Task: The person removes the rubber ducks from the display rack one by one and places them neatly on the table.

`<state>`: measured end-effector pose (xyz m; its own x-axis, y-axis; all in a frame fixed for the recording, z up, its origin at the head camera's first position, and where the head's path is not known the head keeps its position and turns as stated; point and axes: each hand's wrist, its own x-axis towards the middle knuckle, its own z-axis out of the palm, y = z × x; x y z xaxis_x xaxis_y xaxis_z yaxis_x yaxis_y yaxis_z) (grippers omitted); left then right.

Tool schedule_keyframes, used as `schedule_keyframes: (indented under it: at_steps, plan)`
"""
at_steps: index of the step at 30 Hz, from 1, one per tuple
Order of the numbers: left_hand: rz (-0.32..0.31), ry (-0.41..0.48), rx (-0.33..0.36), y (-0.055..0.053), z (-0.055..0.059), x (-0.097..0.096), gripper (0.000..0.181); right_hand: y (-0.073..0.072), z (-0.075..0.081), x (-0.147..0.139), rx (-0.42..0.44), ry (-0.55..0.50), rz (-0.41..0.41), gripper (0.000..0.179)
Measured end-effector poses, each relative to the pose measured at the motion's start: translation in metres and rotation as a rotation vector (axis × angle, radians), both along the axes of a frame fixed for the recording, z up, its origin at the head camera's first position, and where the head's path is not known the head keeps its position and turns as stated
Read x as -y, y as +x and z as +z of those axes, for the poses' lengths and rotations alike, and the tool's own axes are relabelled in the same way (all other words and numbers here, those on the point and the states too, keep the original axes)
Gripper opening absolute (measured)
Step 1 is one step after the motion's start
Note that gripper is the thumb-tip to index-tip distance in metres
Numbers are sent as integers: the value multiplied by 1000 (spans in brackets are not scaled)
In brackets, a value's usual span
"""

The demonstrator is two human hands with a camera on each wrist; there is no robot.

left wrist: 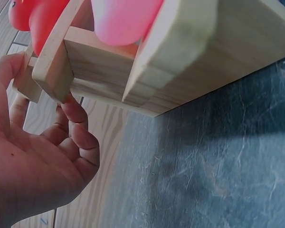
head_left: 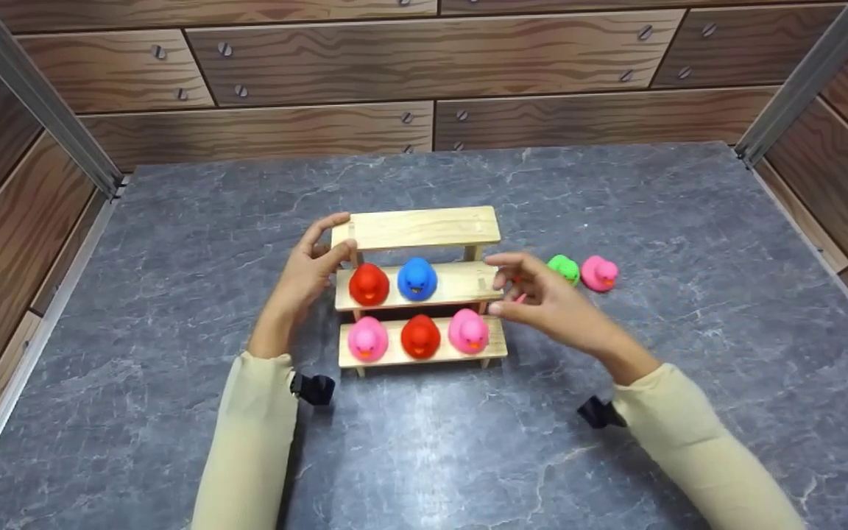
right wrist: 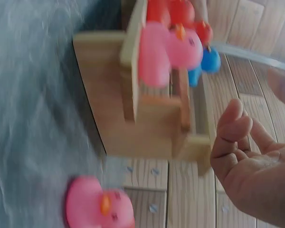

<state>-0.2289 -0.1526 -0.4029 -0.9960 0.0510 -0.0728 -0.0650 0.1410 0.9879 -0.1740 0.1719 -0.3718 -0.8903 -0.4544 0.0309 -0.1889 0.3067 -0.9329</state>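
Stretching left to right, the wooden step shelf (head_left: 424, 230) sits on the desk (head_left: 174, 294), its top left end pinched by the left hand (head_left: 302, 272). The right hand (head_left: 553, 300), fingers apart and seemingly empty, is by the other end, nearer the green duck (head_left: 566, 269).

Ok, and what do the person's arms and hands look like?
The left sleeve and right sleeve are plain and pale cream, each with a small black block at the wrist end. The left hand and right hand are bare; no cables show.
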Motion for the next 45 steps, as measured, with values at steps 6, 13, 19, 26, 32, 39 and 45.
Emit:
schedule_keyframes:
  at_steps: [6, 13, 19, 26, 32, 39, 45]
  plan:
    - [4, -15, 16, 0, 0, 1, 47, 2, -4, 21, -21, -62, 1, 56]
    - [-1, 14, 15, -1, 1, -1, 47, 3, -4, 37, -44, -106, -35, 58]
    - [2, 12, 14, -1, 0, -2, 48, 1, -5, 51, -52, -102, -31, 57]
    - [1, 19, 22, 0, 0, -2, 48, 0, -12, 62, -57, -51, -16, 53]
    - [-1, 17, 17, 0, 1, -1, 48, 0, -12, 67, -70, -46, -37, 53]
    - [-1, 20, 21, 0, 0, -1, 48, -7, -9, 75, -26, -7, -109, 58]
    - [2, 13, 20, -1, 0, 0, 48, -12, -6, 82, -31, 93, -139, 63]
